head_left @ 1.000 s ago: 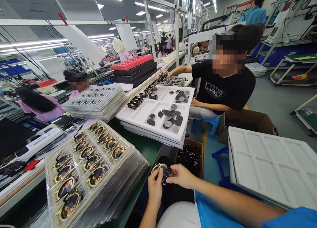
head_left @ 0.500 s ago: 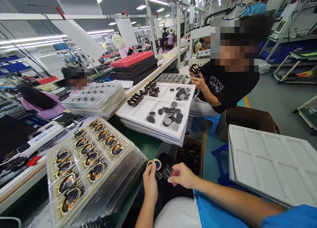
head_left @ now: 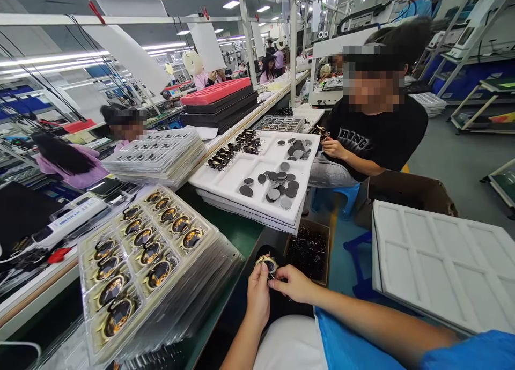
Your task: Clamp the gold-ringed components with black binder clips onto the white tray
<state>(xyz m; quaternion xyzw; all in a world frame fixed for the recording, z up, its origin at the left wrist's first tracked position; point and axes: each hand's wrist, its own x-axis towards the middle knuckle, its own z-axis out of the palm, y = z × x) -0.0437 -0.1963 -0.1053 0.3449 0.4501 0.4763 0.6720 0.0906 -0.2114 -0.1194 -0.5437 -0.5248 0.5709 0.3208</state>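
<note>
gold-rimmed piece is pinched in your left grip; your right grip, i cannot tell; uneven pressure could make it slip.

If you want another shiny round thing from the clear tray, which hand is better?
Probably the left hand: it's nearer the clear tray, while the right hand is farther from it. But the left hand is holding a gold-rimmed piece, so it would need freeing first.
</note>
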